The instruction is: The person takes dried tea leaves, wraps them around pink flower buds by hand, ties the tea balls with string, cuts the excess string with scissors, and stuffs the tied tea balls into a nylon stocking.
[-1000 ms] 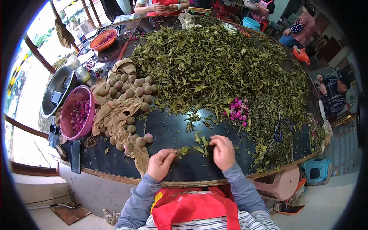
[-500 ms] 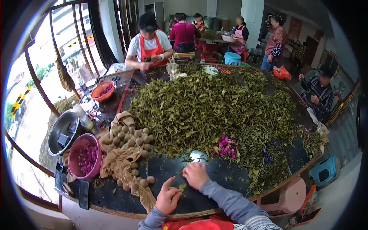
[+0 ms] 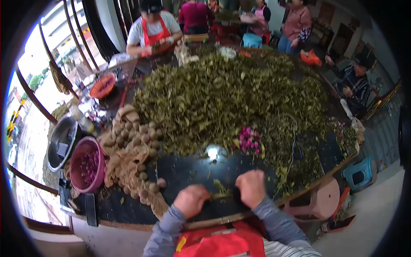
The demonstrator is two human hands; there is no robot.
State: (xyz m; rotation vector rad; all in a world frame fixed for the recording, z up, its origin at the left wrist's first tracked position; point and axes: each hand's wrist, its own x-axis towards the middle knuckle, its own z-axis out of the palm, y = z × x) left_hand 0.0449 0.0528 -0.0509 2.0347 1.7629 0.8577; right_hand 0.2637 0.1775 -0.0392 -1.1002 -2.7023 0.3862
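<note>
the left hand (image 3: 191, 201) has its fingers curled closed on a leafy sprig (image 3: 221, 189); the right hand (image 3: 251, 187), at the sprig's three o'clock, is curled too, but blur hides any grip. half a second ago the hands were closer together. the sprig is over the glossy dark counter (image 3: 180, 172), crinkled leaves (image 3: 222, 98) heaped at twelve o'clock, round balls (image 3: 144, 138) on rumpled cloth (image 3: 119, 165) at ten.
</note>
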